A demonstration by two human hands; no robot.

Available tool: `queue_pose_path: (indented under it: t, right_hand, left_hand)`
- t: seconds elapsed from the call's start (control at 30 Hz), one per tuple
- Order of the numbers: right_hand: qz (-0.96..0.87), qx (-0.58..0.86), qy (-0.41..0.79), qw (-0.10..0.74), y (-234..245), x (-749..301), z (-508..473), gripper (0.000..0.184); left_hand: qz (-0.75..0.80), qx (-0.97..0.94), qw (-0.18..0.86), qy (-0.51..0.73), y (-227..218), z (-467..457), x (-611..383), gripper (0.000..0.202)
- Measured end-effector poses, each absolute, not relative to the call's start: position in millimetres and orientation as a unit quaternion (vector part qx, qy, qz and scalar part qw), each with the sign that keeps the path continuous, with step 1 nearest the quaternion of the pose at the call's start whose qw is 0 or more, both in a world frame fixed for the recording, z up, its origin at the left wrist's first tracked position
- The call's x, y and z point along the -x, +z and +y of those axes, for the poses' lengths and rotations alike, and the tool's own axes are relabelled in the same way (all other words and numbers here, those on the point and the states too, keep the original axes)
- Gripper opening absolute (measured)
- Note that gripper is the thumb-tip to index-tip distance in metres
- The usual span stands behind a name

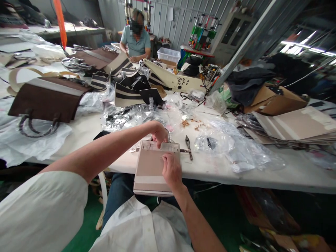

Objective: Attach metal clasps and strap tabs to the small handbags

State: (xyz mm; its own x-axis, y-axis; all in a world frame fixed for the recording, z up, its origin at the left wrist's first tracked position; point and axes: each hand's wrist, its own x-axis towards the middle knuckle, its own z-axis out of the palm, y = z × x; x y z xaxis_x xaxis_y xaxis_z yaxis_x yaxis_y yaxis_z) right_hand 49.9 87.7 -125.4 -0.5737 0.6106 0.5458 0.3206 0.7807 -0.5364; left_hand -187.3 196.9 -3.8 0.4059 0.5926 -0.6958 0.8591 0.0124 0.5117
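A boxy beige bag (151,168) rests against the table's front edge, partly over my lap. Dark straps stick out at both sides of its upper part, and a pale strip with small marks runs along its top. My left hand (159,134) reaches over the top edge, fingers bent down and closed on it. On the bag's right half lies my right hand (172,169), its thumb and fingers pinched together; whatever is between them is too small to make out. Right of the bag, a pair of pliers (189,147) lies next to the strap end.
Clear plastic wrap (231,147) and small gold-coloured hardware (186,123) lie on the white table (210,176). At left is a brown handbag (44,98); striped bag pieces (128,94) are piled ahead. Flat beige panels (296,122) are stacked at right. Another person (136,40) sits across.
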Motion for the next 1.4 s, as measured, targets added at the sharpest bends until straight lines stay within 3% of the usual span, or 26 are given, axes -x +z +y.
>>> queue_pose_path:
  t: [0.2,0.4,0.67,0.87,1.07,1.17,1.4]
  right_hand:
    - [-0.864,0.266,0.201,0.378,-125,-49,88,0.017]
    - [-0.864,0.271,0.200,0.376,-127,-47,91,0.017]
    - [-0.854,0.293,0.232,0.361,-114,-47,94,0.021]
    - [-0.830,0.275,0.412,0.255,-64,-51,134,0.021]
    - [-0.815,0.281,0.479,0.166,-46,-35,174,0.018]
    - [-0.847,0.251,0.451,0.129,-50,-26,181,0.018]
    - [-0.914,0.205,0.325,0.131,-52,-15,182,0.020]
  left_hand:
    - [0.521,-0.654,0.545,-0.066,-13,190,204,0.059]
    - [0.535,-0.708,0.450,-0.102,-20,184,200,0.057]
    - [0.547,-0.692,0.469,-0.054,-21,175,201,0.044]
    - [0.552,-0.693,0.459,-0.061,-27,178,201,0.046]
    - [0.559,-0.696,0.447,-0.051,-30,174,202,0.044]
    - [0.541,-0.712,0.444,-0.063,-30,174,204,0.041]
    - [0.519,-0.725,0.445,-0.082,-32,179,204,0.035]
